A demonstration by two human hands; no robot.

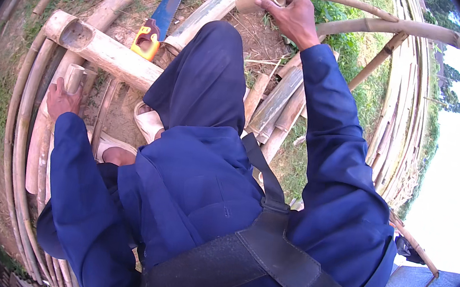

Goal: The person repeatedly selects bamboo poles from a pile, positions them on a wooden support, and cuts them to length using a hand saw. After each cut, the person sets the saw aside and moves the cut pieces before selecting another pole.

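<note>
A black strap [285, 257] crosses the blue jacket [190, 195] nearest the camera. Past the bent knee [213, 45], bare soil [264, 40] leaves some room beneath the right hand [295, 15], with a split pole [216, 11] close on its left. Its fingers and thumb hold a short tan bamboo tube [252, 0], the hollow end facing right. The left hand [63, 99] curls against a cut bamboo piece [73, 77], whether gripping I cannot tell, near a log [114, 62] with a scooped opening.

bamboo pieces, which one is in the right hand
The short tube showing its hollow end, held by the right hand; the left hand is on a different piece.
</note>
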